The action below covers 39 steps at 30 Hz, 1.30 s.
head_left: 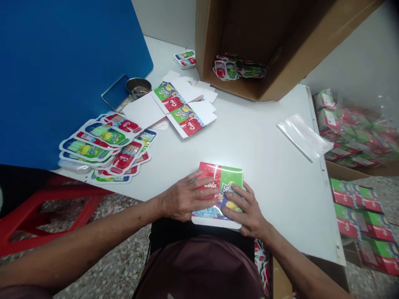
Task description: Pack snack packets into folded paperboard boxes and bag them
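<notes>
A flattened printed carton, red with Cola lettering on one half and green with Sprite lettering on the other, lies at the table's front edge. My left hand grips it from the left, fingers stretched across the red half and thumb near the upper edge. On the opposite side, my right hand grips the right edge, its fingers curled over the green half. The undersides of both hands are hidden. Farther back on the table, more flat carton blanks with the same print overlap in a loose stack.
Bottle-shaped card packs pile up at left beside a blue panel and a metal cup. An open cardboard box stands behind. Clear plastic bags lie at right. Finished-looking boxes fill the right side; a red stool is left.
</notes>
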Available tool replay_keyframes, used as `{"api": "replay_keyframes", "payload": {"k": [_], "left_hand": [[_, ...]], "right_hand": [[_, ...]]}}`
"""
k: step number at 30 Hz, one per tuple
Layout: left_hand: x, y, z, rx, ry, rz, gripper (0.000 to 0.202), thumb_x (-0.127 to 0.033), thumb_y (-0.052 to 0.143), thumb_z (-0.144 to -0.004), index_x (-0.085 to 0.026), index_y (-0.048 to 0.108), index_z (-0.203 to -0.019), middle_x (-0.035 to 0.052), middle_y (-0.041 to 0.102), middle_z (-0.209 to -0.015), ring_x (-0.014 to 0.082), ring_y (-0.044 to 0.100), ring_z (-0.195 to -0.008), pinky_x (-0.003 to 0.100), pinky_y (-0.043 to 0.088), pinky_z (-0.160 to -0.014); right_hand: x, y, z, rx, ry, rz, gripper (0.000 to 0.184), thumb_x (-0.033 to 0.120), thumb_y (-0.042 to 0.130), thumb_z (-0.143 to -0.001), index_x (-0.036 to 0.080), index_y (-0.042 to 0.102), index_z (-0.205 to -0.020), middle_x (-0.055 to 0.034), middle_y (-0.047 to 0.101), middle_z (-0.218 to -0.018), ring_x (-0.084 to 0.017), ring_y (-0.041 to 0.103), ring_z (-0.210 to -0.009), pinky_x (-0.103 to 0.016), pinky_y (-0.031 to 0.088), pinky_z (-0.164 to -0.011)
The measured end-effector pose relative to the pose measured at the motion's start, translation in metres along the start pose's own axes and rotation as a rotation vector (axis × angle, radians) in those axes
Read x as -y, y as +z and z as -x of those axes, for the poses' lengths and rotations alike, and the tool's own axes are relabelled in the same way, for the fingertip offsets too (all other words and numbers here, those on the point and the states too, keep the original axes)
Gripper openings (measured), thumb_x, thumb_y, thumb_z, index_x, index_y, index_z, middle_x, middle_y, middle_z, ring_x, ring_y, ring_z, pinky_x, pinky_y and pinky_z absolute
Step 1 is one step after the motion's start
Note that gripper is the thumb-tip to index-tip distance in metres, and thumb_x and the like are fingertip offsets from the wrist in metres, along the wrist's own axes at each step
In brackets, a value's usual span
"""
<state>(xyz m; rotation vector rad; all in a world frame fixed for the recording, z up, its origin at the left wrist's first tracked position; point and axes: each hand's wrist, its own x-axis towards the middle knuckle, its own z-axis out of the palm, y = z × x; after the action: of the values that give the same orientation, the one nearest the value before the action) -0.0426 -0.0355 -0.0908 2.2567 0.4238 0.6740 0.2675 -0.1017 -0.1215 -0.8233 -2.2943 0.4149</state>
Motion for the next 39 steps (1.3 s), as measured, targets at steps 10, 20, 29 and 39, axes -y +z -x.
{"api": "replay_keyframes", "payload": {"k": [10,20,29,39], "left_hand": [[-0.014,0.022,0.013,0.021,-0.021,-0.101,0.043,-0.023,0.069,-0.092,-0.048,0.071,-0.126,0.0006,0.071,-0.138,0.0338,0.051,-0.146,0.068,0.026,-0.124],[-0.028,0.027,0.008,-0.062,-0.045,-0.043,0.037,-0.029,0.07,-0.093,-0.049,0.072,-0.123,-0.0013,0.076,-0.129,0.0323,0.058,-0.14,0.066,0.023,-0.127],[0.002,0.019,0.008,-0.118,-0.129,-0.093,0.048,-0.037,0.087,-0.077,-0.04,0.075,-0.123,0.0047,0.076,-0.13,0.0382,0.055,-0.14,0.07,0.01,-0.126],[-0.018,0.016,-0.011,-0.378,-0.131,-0.105,0.038,-0.026,0.075,-0.091,-0.031,0.072,-0.129,0.0048,0.074,-0.133,0.0288,0.053,-0.141,0.057,0.039,-0.121]], "right_hand": [[0.003,0.001,0.006,-0.052,-0.095,0.039,0.038,0.047,0.06,-0.1,0.05,0.062,-0.138,0.0023,0.067,-0.143,-0.028,0.054,-0.142,-0.063,0.029,-0.126],[0.019,0.008,0.003,-0.168,0.025,0.03,0.069,0.02,0.075,-0.088,0.049,0.054,-0.147,0.0018,0.07,-0.138,-0.03,0.06,-0.137,-0.064,0.041,-0.119],[-0.003,0.003,0.002,-0.109,-0.033,0.084,0.059,0.026,0.073,-0.093,0.042,0.055,-0.147,-0.0027,0.069,-0.139,-0.029,0.059,-0.138,-0.06,0.044,-0.119],[0.005,-0.027,-0.038,-0.117,0.116,-0.18,0.054,0.021,0.065,-0.099,0.04,0.056,-0.148,-0.0044,0.063,-0.148,-0.031,0.05,-0.146,-0.06,0.047,-0.117]]}}
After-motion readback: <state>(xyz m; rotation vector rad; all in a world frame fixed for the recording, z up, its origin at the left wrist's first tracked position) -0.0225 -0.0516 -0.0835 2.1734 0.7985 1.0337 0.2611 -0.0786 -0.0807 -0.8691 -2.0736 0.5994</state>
